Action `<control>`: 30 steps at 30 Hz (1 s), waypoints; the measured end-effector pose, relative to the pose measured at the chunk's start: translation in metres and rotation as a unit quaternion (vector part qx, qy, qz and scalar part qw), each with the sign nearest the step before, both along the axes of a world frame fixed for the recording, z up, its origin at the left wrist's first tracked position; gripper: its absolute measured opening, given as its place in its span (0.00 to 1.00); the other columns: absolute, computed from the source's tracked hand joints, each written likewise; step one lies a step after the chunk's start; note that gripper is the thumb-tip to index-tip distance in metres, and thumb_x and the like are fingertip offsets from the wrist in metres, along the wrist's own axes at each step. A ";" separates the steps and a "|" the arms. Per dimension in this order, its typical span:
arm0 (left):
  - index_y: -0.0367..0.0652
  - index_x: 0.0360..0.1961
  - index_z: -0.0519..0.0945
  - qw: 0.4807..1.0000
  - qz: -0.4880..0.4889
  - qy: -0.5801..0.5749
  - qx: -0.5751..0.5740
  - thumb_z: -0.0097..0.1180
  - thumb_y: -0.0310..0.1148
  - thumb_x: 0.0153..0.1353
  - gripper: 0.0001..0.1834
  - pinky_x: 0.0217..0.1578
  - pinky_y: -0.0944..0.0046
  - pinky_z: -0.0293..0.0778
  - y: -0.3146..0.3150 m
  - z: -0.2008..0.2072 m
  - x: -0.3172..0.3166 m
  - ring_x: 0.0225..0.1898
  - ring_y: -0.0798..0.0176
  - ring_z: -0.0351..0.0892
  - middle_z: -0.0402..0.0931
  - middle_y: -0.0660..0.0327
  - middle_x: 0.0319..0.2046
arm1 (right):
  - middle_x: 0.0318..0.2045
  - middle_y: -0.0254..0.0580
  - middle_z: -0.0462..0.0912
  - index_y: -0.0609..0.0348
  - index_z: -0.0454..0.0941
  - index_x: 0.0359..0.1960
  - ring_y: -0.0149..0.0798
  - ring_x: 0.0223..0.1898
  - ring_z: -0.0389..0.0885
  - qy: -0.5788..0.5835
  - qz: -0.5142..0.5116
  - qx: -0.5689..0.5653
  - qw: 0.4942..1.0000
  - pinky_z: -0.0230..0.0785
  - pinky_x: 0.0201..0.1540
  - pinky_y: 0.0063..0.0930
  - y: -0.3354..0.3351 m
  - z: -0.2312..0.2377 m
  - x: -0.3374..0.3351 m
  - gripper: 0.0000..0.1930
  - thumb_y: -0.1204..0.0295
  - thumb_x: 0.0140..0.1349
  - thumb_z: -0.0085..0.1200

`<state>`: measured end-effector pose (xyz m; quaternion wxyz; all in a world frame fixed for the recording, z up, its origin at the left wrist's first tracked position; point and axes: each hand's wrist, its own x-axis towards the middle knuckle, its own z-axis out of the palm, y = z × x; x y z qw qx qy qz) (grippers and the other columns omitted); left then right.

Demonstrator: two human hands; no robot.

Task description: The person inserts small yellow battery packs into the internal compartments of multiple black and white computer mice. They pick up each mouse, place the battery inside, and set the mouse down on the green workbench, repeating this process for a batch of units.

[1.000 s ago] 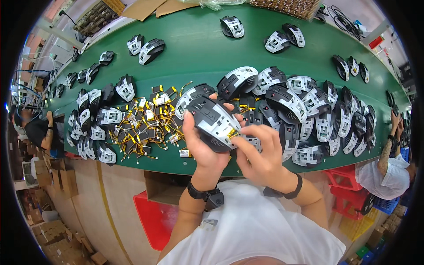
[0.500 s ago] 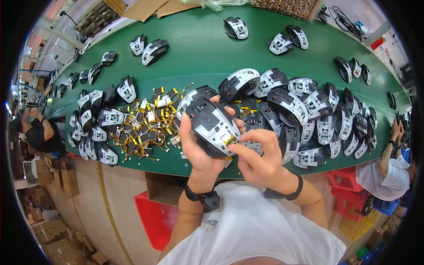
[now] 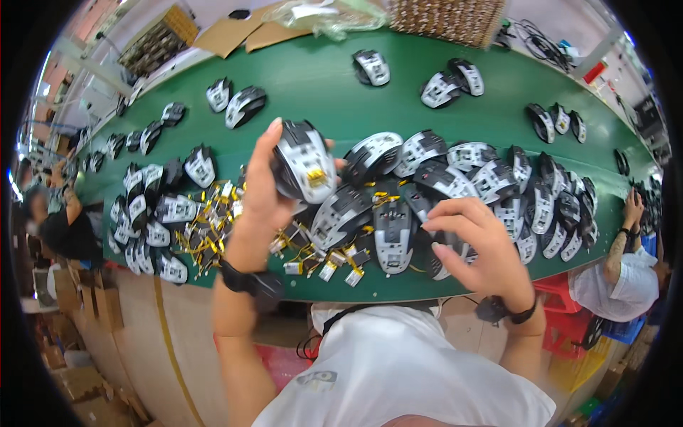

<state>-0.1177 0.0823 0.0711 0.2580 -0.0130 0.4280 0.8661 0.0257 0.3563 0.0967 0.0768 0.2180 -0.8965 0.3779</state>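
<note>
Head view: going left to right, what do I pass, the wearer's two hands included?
Co-worker in black, cluster of mouse shells, left hand with a held mouse shell, right hand, co-worker in a pale top.

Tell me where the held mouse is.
In the head view, the held mouse is left of centre, in the left hand, with wired batteries below and leftward.

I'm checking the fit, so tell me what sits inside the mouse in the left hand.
A yellow piece shows in the lower end of the black-and-white mouse. Anything deeper inside is covered, and the side resting in the left hand is hidden.
</note>
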 end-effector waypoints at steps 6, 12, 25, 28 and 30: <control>0.32 0.40 0.79 0.943 -0.035 0.122 -0.307 0.63 0.42 0.59 0.20 0.30 0.60 0.78 -0.003 -0.039 -0.137 0.31 0.63 0.82 0.81 0.56 0.35 | 0.34 0.50 0.85 0.60 0.82 0.41 0.52 0.39 0.83 -0.181 -0.022 0.219 0.959 0.75 0.45 0.40 0.117 0.033 -0.090 0.16 0.64 0.54 0.59; 0.28 0.41 0.79 0.802 0.000 0.208 -0.560 0.62 0.50 0.57 0.29 0.36 0.47 0.77 0.008 -0.102 -0.209 0.36 0.49 0.83 0.82 0.53 0.30 | 0.37 0.54 0.85 0.61 0.82 0.38 0.55 0.42 0.83 -0.165 -0.220 0.446 0.851 0.75 0.47 0.45 0.232 -0.032 -0.206 0.20 0.56 0.52 0.58; 0.31 0.48 0.76 0.544 -0.086 0.398 -0.734 0.51 0.53 0.63 0.31 0.45 0.52 0.75 0.024 -0.027 -0.142 0.43 0.43 0.81 0.79 0.41 0.44 | 0.44 0.65 0.81 0.62 0.64 0.61 0.55 0.45 0.82 -0.131 -0.406 0.305 0.851 0.74 0.52 0.40 0.210 -0.112 -0.329 0.37 0.54 0.53 0.61; 0.34 0.52 0.75 0.731 -0.081 0.365 -0.570 0.54 0.46 0.64 0.25 0.40 0.61 0.76 0.011 0.008 -0.109 0.40 0.57 0.82 0.80 0.49 0.45 | 0.43 0.64 0.81 0.61 0.63 0.64 0.59 0.47 0.81 -0.107 -0.386 0.102 0.910 0.73 0.52 0.43 0.210 -0.068 -0.318 0.40 0.53 0.52 0.62; 0.35 0.58 0.70 0.836 -0.079 0.337 -0.425 0.53 0.42 0.66 0.25 0.39 0.64 0.76 0.018 0.033 -0.072 0.41 0.63 0.80 0.79 0.54 0.45 | 0.42 0.65 0.81 0.62 0.62 0.63 0.60 0.45 0.81 -0.017 -0.296 0.044 0.954 0.73 0.50 0.45 0.175 -0.029 -0.283 0.42 0.51 0.51 0.62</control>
